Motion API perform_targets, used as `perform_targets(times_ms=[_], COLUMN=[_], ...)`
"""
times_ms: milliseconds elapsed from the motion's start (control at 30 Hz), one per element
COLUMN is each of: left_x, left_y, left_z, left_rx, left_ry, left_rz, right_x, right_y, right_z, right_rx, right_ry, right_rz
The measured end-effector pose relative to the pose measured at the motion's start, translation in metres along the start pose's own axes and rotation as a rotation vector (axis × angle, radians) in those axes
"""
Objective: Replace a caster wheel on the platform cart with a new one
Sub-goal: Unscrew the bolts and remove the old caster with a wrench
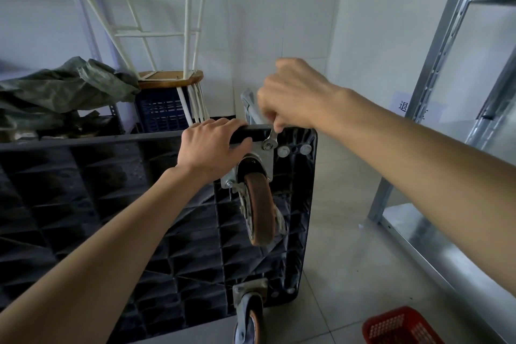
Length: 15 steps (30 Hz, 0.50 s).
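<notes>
R hand (290,95): fingers curled round a small wrench (271,139), its head seated on a nut at the upper corner of the mounting plate (264,159).
L hand (212,145): gripping the top edge of the platform cart (139,204), thumb over the rim, just beside the plate; steadies the deck.
Caster wheel (258,209): brown tread, worn, bolted to underside of cart, which stands tipped on its side w/ ribbed underside facing the person. Lower-left nut visible on the plate; other fasteners partly hidden.
2nd caster (248,313): lower corner, near floor.
Step in hand (judged): working the upper nut. Keep wrench head square & fully seated, short swings, L hand bracing so the cart doesn't rock; whether nut is loosening or tightening can't be told.
Surrounds: red basket (402,327) on floor, btm right; upturned stool (170,75) on a blue crate (164,112); metal shelving (446,64) at right.
</notes>
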State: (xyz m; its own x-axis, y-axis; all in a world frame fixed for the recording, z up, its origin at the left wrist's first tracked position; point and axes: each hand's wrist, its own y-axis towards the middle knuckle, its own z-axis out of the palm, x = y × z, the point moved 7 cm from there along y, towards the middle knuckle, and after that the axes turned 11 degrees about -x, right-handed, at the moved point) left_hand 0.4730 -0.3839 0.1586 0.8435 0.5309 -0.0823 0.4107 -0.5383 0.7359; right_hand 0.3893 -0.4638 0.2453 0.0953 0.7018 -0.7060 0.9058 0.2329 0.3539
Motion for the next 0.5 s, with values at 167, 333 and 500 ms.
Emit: perform_targets(times_ms=[167, 333, 500], left_x=[0.000, -0.002, -0.001], left_y=[-0.001, 0.001, 0.000], left_z=[0.003, 0.003, 0.003], left_rx=[0.009, -0.015, -0.020], left_ry=[0.007, 0.023, 0.028], left_rz=[0.020, 0.020, 0.016], right_x=[-0.044, -0.035, -0.011], right_y=[-0.052, -0.103, -0.124], right_z=[0.016, 0.075, 0.117], right_rx=[-0.150, -0.074, -0.187], right_ry=[0.368, 0.727, 0.909], right_rz=[0.327, 0.720, 0.961])
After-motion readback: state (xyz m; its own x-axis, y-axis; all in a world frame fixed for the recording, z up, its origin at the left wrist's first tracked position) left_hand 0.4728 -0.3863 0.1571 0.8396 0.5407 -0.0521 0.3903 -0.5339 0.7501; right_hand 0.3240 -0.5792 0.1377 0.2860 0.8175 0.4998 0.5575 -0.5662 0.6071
